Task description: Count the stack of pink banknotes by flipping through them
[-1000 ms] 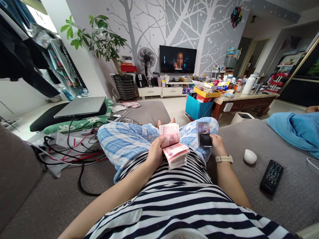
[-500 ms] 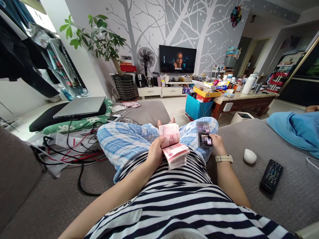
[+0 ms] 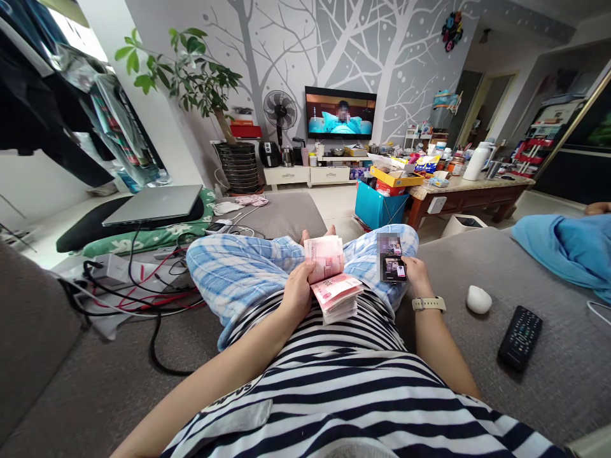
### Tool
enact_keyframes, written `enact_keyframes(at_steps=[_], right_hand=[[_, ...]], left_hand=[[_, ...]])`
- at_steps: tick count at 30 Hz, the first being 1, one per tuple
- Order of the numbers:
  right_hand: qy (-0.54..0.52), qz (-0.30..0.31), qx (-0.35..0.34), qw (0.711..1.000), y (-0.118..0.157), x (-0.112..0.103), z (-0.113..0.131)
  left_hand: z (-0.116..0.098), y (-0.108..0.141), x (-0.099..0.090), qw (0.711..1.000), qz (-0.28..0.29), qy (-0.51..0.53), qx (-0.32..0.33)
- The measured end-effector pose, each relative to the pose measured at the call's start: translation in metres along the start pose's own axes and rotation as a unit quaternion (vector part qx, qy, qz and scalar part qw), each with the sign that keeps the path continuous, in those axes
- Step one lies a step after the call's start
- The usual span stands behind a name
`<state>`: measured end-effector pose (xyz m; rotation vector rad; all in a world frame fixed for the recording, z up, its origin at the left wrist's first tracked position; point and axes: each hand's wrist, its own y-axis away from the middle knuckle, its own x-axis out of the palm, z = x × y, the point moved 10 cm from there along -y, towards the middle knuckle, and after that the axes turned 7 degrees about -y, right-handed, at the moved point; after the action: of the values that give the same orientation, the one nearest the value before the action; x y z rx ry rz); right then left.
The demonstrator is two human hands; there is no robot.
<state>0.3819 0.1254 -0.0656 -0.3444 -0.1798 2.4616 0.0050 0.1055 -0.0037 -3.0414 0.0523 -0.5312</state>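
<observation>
Your left hand (image 3: pixel 298 291) is closed on a wad of pink banknotes (image 3: pixel 337 295), gripping it by its left side over your lap; the wad is bent, one part standing up and the other lying towards your striped shirt (image 3: pixel 334 388). Your right hand (image 3: pixel 416 277) pinches the right edge of a phone (image 3: pixel 394 270), above the knee of your blue plaid trousers (image 3: pixel 238 273); part of its screen is blurred. A pale watch (image 3: pixel 428 305) circles your right wrist. To your right, a white rounded object (image 3: pixel 478 300) and a black remote (image 3: pixel 520 338) lie near each other on the grey sofa (image 3: pixel 458 270). To your left, a laptop (image 3: pixel 155 205) rests near tangled cables (image 3: pixel 138 296). Ahead, a television (image 3: pixel 340 112) is lit, with a fan (image 3: pixel 280 110) on its left
</observation>
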Motion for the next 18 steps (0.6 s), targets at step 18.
enact_keyframes(at_steps=[18], right_hand=[[-0.037,0.064,0.002,0.997,0.012,0.009,-0.004]], left_hand=[[-0.006,0.003,0.004,1.000,-0.003,0.013,0.000]])
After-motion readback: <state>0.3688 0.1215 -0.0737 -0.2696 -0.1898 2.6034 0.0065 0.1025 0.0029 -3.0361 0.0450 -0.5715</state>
